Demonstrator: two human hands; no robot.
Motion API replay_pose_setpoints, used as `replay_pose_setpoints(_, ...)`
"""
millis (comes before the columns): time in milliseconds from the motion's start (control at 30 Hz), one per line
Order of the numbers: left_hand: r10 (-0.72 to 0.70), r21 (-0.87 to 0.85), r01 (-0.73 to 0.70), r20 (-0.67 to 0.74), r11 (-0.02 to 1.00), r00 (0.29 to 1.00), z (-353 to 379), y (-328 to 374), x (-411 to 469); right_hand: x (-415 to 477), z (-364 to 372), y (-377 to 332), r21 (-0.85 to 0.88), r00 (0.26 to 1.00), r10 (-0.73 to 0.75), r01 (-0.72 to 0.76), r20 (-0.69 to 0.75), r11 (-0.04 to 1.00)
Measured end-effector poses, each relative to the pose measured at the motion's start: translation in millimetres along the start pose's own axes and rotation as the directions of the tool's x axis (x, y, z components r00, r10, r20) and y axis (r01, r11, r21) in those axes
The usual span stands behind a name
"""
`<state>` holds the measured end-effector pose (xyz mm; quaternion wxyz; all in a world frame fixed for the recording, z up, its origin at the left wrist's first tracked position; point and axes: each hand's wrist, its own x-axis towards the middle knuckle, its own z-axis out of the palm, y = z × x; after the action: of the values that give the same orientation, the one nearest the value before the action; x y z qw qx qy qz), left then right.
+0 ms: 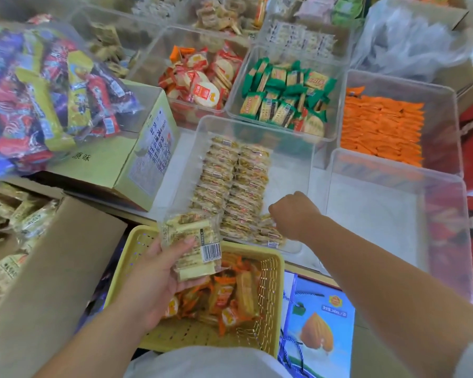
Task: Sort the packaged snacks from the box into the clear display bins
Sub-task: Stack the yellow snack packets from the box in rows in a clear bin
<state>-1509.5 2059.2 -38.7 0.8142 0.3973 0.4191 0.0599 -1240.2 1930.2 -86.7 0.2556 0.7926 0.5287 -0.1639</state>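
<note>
At the far left, a big clear bag of mixed snacks (38,91) in red, blue and yellow wrappers lies on top of a yellow-green carton (115,165). Below it stands the open cardboard box (52,268), with pale packets (17,222) showing inside.

The left hand (159,271) is raised over a yellow basket (271,296). Its fingers are wrapped under a small stack of pale-yellow snack packs (194,244) and the thumb (186,242) presses on top, so the stack is firmly grasped. A barcode faces the camera. Orange-wrapped snacks (230,296) lie in the basket beneath.

Just beyond the basket, a clear display bin (284,148) sits on the white surface (170,165). It holds two neat rows of the same kind of packs (230,186) along its left side. The right hand (292,214) reaches into the near end of this bin, knuckles up, with its fingers curled down onto the closest packs. I cannot tell whether they are gripping one or only touching it.

Behind this bin are a bin of red-and-white round crackers (202,85) and a bin of green-wrapped biscuits (284,99). Further right, a bin of flat orange packets (380,129) stands behind another clear bin (393,214). A blue box with a nut picture (320,323) lies under the right forearm.
</note>
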Motion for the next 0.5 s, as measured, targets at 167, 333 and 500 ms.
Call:
replay_pose_setpoints(167, -0.006, -0.023, 0.006, -0.009, 1.0, 1.0, -4, -3, -2, 7, 7, -2, 0.137, 0.995, 0.015, -0.029, 0.103, 0.99)
replay_pose_setpoints(333, -0.006, -0.054, 0.006, -0.005, 0.999, 1.0, -5, -4, -6, 16, 5, -7, 0.225, 0.976, 0.01, -0.061, 0.217, 0.972)
replay_pose_setpoints(500, -0.011, -0.114, 0.012, 0.016, 0.993, 1.0, -7, 0, -10, 21, 2, -15, 0.194, 0.948, -0.026, -0.038, 0.317, 0.98)
